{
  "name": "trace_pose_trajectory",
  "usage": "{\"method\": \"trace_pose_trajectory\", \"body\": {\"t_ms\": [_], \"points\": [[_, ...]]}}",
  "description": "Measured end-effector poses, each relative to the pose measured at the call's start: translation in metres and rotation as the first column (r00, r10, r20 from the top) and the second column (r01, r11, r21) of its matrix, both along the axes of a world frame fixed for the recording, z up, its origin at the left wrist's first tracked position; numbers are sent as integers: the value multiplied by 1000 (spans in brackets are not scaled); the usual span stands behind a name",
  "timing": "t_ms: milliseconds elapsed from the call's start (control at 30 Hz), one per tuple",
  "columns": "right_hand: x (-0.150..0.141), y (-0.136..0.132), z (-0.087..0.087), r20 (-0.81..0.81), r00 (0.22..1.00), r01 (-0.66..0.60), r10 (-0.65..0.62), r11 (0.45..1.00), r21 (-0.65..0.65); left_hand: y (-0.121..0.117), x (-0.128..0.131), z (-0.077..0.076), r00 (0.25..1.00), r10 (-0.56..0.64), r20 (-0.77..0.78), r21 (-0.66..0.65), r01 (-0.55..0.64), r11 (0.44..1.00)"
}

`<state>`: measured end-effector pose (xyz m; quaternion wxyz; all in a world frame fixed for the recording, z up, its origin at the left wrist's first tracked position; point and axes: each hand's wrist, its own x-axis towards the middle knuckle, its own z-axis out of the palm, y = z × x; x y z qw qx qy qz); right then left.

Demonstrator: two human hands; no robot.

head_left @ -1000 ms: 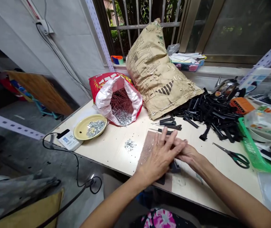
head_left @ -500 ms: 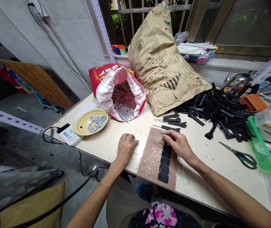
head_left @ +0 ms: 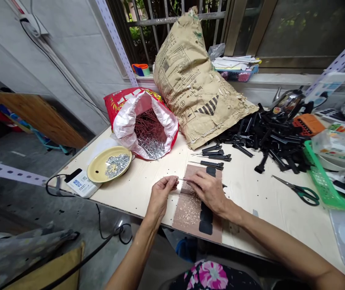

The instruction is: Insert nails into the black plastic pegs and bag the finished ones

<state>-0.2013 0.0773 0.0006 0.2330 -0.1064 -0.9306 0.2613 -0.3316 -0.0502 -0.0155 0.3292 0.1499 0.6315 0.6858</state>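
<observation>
My left hand [head_left: 160, 195] is closed in a pinch, with a tiny shiny metal piece at its fingertips. Facing it, my right hand [head_left: 210, 191] grips a black plastic piece with a thin metal rod [head_left: 181, 179]; the rod's tip meets the left fingertips. Most of the black piece is covered by the right hand. Under that hand lies a brown board [head_left: 181, 226] with a column of black square pads [head_left: 206, 228] and pale worn specks. Just beyond the board, several black pieces with rods [head_left: 211, 164] lie on the table.
A yellow dish [head_left: 93, 171] of small metal parts stands left, beside a white device [head_left: 82, 184]. Behind are a red bag [head_left: 112, 105] of long screws and a large paper sack [head_left: 187, 80]. A black parts pile [head_left: 263, 137], scissors [head_left: 299, 189] and a green basket [head_left: 317, 181] occupy the right.
My right hand has moved left across the board, bringing the rod to my left fingertips. The left hand has turned, its fingertips now pointing toward the rod. The camera view has shifted slightly.
</observation>
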Motion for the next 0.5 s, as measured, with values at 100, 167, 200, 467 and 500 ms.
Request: {"method": "trace_pose_trajectory", "body": {"t_ms": [100, 167, 200, 467, 500], "points": [[1, 1, 6, 10, 999, 30, -30, 996, 79, 8, 11, 6, 986, 17, 168, 87, -32, 996], [4, 2, 9, 12, 999, 47, -49, 992, 119, 12, 16, 9, 983, 22, 182, 107, -42, 993], [5, 2, 10, 11, 998, 57, -59, 989, 137, 13, 17, 9, 985, 23, 169, 110, -42, 993], [12, 2, 6, -65, 985, 170, -158, 919, 357, 16, 20, 6, 979, 24, -203, -42, -33, 999], [12, 2, 6, -70, 983, 185, -171, 904, 385, 17, 21, 7, 973, 17, -232, -54, -30, 998]]}}
